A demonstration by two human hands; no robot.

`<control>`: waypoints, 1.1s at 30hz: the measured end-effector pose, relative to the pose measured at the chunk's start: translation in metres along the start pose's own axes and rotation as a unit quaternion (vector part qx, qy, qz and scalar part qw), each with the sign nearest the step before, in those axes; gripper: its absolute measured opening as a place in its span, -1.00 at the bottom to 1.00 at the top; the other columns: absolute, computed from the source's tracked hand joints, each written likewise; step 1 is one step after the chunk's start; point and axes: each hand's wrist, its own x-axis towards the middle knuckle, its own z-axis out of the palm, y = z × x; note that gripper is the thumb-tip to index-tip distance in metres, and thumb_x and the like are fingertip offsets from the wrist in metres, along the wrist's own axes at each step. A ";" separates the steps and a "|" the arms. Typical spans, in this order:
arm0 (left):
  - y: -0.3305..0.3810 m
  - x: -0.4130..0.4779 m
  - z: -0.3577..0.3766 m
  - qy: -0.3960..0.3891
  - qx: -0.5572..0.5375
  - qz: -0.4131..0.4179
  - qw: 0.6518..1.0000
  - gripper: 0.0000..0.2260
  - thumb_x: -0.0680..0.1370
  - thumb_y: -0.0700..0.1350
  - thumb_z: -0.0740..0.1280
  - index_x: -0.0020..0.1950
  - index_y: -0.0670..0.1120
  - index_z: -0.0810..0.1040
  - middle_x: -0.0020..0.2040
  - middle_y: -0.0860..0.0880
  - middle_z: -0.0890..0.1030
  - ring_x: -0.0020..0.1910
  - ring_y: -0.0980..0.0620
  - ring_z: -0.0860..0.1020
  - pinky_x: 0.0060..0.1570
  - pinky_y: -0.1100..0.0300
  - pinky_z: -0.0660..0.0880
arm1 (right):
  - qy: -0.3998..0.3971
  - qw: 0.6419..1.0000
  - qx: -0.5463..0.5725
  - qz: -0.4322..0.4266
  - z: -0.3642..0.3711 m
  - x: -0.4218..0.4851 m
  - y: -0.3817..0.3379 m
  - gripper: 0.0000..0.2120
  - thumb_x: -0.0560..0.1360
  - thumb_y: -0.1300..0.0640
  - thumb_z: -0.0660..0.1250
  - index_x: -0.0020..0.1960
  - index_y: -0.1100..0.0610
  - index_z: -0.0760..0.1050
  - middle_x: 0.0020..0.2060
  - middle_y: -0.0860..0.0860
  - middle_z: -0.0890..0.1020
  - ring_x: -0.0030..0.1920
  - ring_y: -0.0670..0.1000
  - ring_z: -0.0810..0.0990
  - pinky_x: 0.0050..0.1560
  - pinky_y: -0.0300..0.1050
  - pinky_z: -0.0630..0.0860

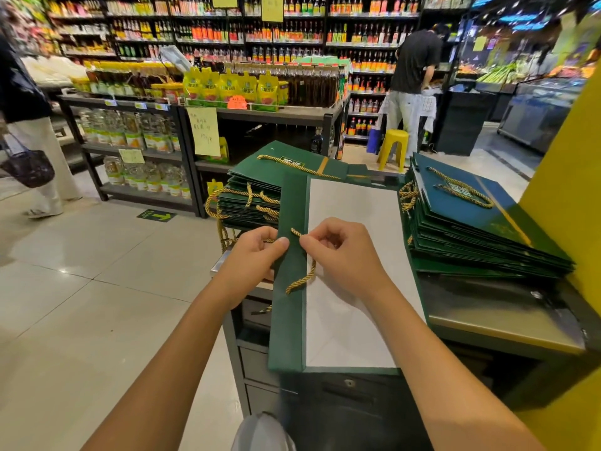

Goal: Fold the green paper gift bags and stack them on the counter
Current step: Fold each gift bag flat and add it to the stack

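Note:
An unfolded green paper bag lies flat on the counter in front of me, white inner side up, with a green strip along its left edge. A gold rope handle loops over that strip. My left hand grips the strip's left edge, thumb on top. My right hand pinches the gold rope just above the strip. Behind the sheet sits a stack of flat green bags. A second, taller stack of green bags fans out at the right.
The metal counter shows bare steel at the right, below a yellow wall. Drawers hang under its left end. Shelving with bottles stands across the tiled aisle. A yellow stool and a person in black are behind.

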 end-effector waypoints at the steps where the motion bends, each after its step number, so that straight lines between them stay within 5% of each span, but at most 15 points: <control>1: 0.000 0.001 0.000 0.003 0.000 -0.003 1.000 -0.89 0.69 -0.15 0.24 0.08 -0.13 0.55 -0.14 -0.06 0.73 -0.16 0.04 0.71 -0.26 0.21 0.62 | -0.001 1.000 0.009 0.002 -0.002 -0.001 -0.002 -0.87 0.53 0.22 0.44 -0.20 0.16 0.64 -0.34 0.15 0.53 -0.33 -0.10 0.42 -0.31 -0.22 0.42; 9: -0.001 0.001 -0.001 0.006 0.015 -0.012 1.000 -0.87 0.69 -0.12 0.24 0.11 -0.15 0.55 -0.10 -0.06 0.72 -0.14 0.07 0.71 -0.26 0.24 0.60 | 0.004 0.995 0.097 0.020 -0.026 -0.001 -0.007 -0.83 0.53 0.40 0.34 -0.24 0.29 0.51 -0.39 0.06 0.45 -0.33 -0.07 0.39 -0.30 -0.29 0.43; 15: -0.001 0.003 0.000 0.016 0.037 -0.010 0.999 -0.89 0.69 -0.11 0.25 0.07 -0.09 0.55 -0.06 -0.07 0.72 -0.06 0.05 0.71 -0.23 0.24 0.61 | -0.030 0.988 -0.133 -0.067 -0.034 -0.001 -0.002 -0.93 0.52 0.25 0.38 -0.13 0.12 0.56 -0.31 0.00 0.56 -0.28 -0.04 0.47 -0.22 -0.11 0.48; 18: -0.001 0.003 0.000 0.020 0.041 -0.005 0.999 -0.89 0.69 -0.11 0.26 0.06 -0.08 0.56 -0.10 -0.04 0.73 -0.08 0.06 0.71 -0.25 0.24 0.60 | -0.013 0.981 -0.177 -0.080 -0.030 -0.012 0.006 -0.78 0.54 0.18 0.38 0.15 -0.02 0.52 -0.11 -0.05 0.55 -0.15 -0.07 0.51 -0.09 -0.16 0.55; 23: -0.001 0.002 -0.001 0.016 0.052 0.001 0.999 -0.88 0.69 -0.11 0.25 0.10 -0.10 0.57 -0.11 -0.09 0.73 -0.10 0.02 0.72 -0.22 0.17 0.63 | -0.069 0.953 -0.232 -0.183 -0.026 -0.024 0.027 -0.46 0.46 -0.24 0.43 0.42 -0.24 0.45 0.44 -0.08 0.32 0.38 0.00 0.35 0.34 0.16 0.43; 27: -0.002 0.002 -0.001 0.012 0.055 0.006 0.998 -0.89 0.69 -0.11 0.26 0.10 -0.09 0.56 -0.10 -0.09 0.73 -0.13 0.02 0.71 -0.22 0.16 0.63 | -0.111 0.914 -0.297 -0.253 -0.024 -0.021 0.036 -0.70 0.48 -0.15 0.48 0.19 -0.18 0.66 0.51 -0.05 0.34 0.49 0.10 0.28 0.31 0.26 0.37; 33: -0.003 0.002 -0.002 0.014 0.069 0.006 0.998 -0.86 0.69 -0.07 0.26 0.11 -0.10 0.56 -0.07 -0.10 0.72 -0.05 -0.02 0.71 -0.08 0.03 0.68 | -0.095 0.949 -0.228 -0.197 -0.024 -0.024 0.033 -0.95 0.50 0.01 0.51 -0.04 -0.10 0.72 0.39 -0.13 0.45 0.42 -0.01 0.33 0.36 0.09 0.39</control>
